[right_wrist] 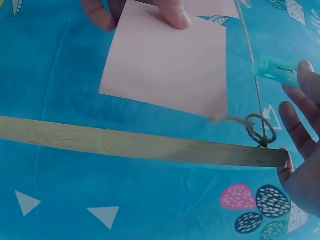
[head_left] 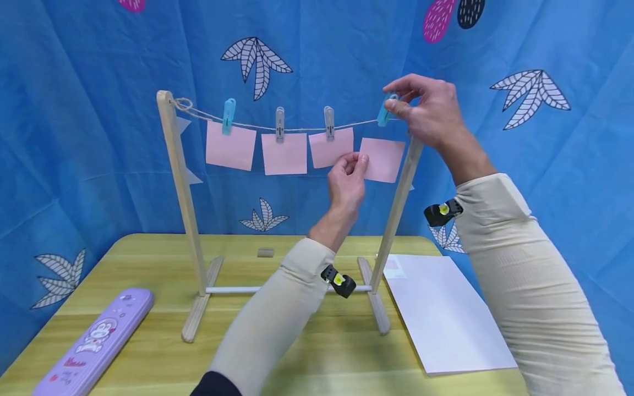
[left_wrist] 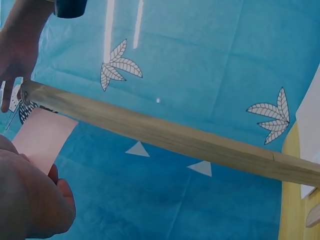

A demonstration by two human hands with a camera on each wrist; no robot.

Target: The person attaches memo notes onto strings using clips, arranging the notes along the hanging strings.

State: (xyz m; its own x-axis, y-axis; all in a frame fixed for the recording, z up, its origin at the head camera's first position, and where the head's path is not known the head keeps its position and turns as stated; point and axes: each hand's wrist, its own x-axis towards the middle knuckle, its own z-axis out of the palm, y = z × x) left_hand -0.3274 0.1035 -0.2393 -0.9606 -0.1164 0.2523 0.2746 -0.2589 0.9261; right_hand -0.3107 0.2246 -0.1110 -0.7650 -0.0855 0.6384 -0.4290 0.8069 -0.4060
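My left hand point(head_left: 346, 184) pinches a pink paper square point(head_left: 382, 159) by its left edge, thumb in front. The square hangs just below the string point(head_left: 364, 124), near the right post, with a gap between them. In the right wrist view its face point(right_wrist: 165, 60) looks blank. My right hand point(head_left: 431, 110) holds a blue clothespin point(head_left: 387, 110) between thumb and fingers. The clothespin's tip overlaps the string in the right wrist view; whether it bites the string I cannot tell. Further left, a blue clothespin point(head_left: 229, 116) and two grey clothespins point(head_left: 280, 125) hold pink squares point(head_left: 230, 146) at the string.
The string runs between two wooden posts point(head_left: 183, 192) joined by a white bar point(head_left: 233, 290) on the table point(head_left: 148, 341). A purple pencil case point(head_left: 99, 341) lies at left, a white sheet point(head_left: 451, 319) at right. A small brown block point(head_left: 265, 253) lies behind the bar.
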